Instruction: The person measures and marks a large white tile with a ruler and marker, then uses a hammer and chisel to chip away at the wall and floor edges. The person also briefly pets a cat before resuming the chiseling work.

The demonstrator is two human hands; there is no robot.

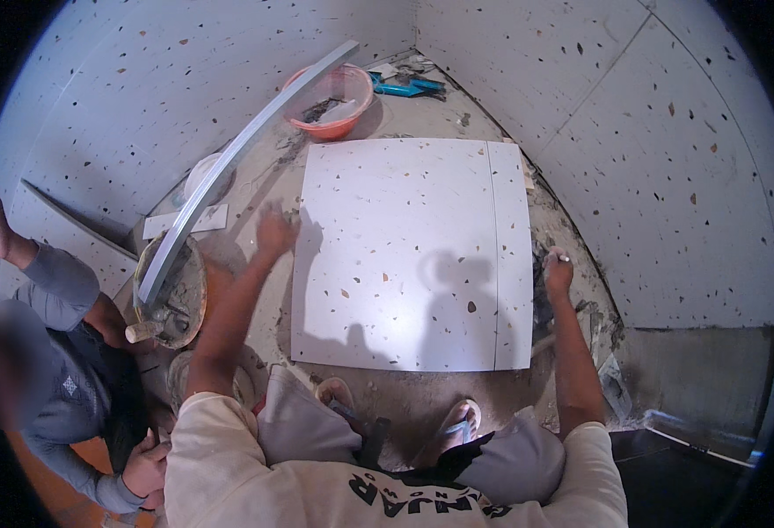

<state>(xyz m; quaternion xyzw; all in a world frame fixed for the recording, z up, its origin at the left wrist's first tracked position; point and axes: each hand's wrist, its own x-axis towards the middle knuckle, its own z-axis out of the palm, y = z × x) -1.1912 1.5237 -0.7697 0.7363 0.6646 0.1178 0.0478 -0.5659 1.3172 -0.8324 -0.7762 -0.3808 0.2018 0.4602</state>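
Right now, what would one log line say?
Speckled panel: lying flat, line near right side; left hand: by its left edge; right hand: pinching pale item

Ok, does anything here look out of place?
The long metal bar slants over the mortar bucket and reddish basin, an awkward spot; grey debris is scattered beside the white panel, which looks untidy.

Head camera: worn on the head, wide fisheye, facing down
Speckled panel [396, 233]: below, centred, near
Shirt [317, 489]: nearest, lower edge
Walls [651, 185]: farther, upper rim
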